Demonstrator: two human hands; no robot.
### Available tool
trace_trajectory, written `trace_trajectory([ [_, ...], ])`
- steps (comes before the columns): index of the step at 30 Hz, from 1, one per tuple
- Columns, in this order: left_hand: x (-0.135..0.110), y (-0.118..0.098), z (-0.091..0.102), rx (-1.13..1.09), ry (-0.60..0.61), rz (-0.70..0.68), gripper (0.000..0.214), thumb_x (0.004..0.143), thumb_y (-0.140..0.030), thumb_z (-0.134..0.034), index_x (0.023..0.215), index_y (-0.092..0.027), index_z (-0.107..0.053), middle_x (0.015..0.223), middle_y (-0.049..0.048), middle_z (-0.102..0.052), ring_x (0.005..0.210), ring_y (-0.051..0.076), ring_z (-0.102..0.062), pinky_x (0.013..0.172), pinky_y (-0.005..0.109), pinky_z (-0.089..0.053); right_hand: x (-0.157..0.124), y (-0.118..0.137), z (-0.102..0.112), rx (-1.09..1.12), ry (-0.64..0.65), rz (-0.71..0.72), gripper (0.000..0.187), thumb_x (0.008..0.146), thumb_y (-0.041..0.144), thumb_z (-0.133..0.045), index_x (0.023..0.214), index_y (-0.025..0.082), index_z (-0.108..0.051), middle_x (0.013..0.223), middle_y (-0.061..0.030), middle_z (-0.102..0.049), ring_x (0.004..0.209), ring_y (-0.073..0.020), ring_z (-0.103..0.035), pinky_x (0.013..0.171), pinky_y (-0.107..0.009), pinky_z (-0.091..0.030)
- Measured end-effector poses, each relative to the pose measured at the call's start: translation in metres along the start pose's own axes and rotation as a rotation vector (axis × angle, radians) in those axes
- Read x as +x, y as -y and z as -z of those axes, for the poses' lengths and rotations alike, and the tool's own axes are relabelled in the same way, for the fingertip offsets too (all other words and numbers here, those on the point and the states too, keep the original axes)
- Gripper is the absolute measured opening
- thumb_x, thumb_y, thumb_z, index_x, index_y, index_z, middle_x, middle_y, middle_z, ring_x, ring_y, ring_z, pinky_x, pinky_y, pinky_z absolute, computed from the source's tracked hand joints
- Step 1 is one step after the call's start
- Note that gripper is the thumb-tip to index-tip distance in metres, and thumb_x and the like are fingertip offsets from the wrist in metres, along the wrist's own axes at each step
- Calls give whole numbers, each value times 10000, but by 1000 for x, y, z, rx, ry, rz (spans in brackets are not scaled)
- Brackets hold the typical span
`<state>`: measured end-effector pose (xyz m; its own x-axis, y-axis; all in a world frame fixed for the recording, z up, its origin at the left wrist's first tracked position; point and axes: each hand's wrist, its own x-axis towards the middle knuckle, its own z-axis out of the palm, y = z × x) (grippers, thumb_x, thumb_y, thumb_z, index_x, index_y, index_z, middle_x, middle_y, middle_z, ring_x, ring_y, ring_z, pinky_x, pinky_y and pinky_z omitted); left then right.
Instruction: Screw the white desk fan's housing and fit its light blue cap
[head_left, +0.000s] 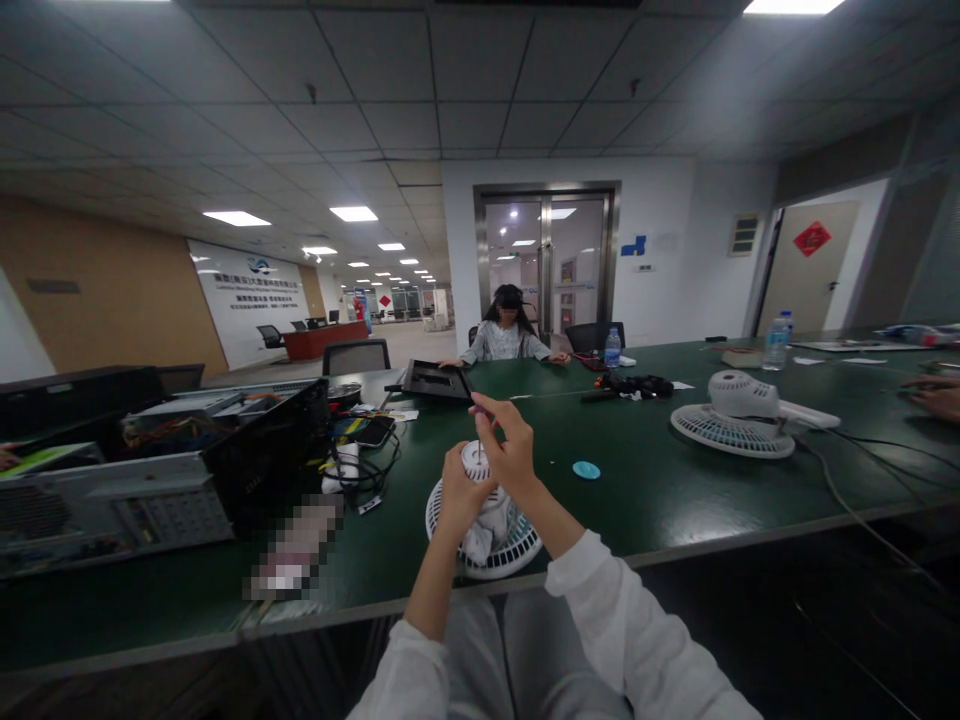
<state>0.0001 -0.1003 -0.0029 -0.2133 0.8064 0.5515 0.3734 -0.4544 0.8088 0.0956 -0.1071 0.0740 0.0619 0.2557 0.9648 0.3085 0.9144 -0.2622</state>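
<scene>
A white fan (508, 555) lies grille-down near the table edge in front of me. Its round vented part (472, 458) points up, and my left hand (459, 495) is wrapped round it. Above that part, my right hand (508, 438) pinches a screwdriver (480, 452). Its thin shaft points down at the white vented top; most of the handle is hidden by my fingers. Whether the tip sits in a screw cannot be made out. A light blue disc (586, 470) lies on the table to the right of the fan.
An open computer case (135, 500) stands left, beside tangled cables (364, 465). A blurred-out item (296, 550) lies at the front left. Another white fan (739, 410) and bottles (778, 342) are right. Across the green table (630, 520) sits a person (504, 335) by a black panel (435, 380).
</scene>
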Motion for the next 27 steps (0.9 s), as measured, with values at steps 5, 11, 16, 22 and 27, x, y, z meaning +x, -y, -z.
trace_trajectory([
  [5,-1,0,0,2,-16,-8,586,575,-255,-725,1096,-181,-468,1062,52,-502,1061,240,-481,968,412,-356,-1,0,2,0,11,-9,252,884,190,-459,1083,218,-611,939,-44,-683,814,-149,-599,723,-286,-477],
  [11,-2,-2,0,2,-8,-3,560,595,-242,-710,1093,-177,-462,1068,52,-495,1051,223,-481,974,396,-357,-5,-3,2,-65,-68,-63,182,858,265,-522,1003,203,-612,832,-32,-626,698,-145,-545,671,-286,-463],
  [16,-2,-3,0,11,-16,9,567,592,-240,-715,1098,-192,-463,1075,44,-495,1056,221,-485,972,393,-358,-8,-6,4,34,-11,-107,271,871,232,-457,1115,199,-570,905,-51,-652,787,-153,-594,688,-278,-475],
  [22,-2,-4,-1,15,-20,25,576,575,-208,-721,1088,-182,-461,1059,43,-500,1046,216,-490,965,392,-361,-8,-14,7,-9,-6,-156,311,848,253,-511,1149,197,-568,972,-62,-671,790,-151,-623,709,-269,-496],
  [27,-1,-4,-2,19,-41,42,595,555,-187,-739,1083,-173,-464,1055,46,-503,1047,219,-495,963,401,-364,-11,-20,11,-27,-68,-215,309,843,289,-530,1133,192,-577,992,-66,-665,765,-148,-628,723,-276,-506],
])
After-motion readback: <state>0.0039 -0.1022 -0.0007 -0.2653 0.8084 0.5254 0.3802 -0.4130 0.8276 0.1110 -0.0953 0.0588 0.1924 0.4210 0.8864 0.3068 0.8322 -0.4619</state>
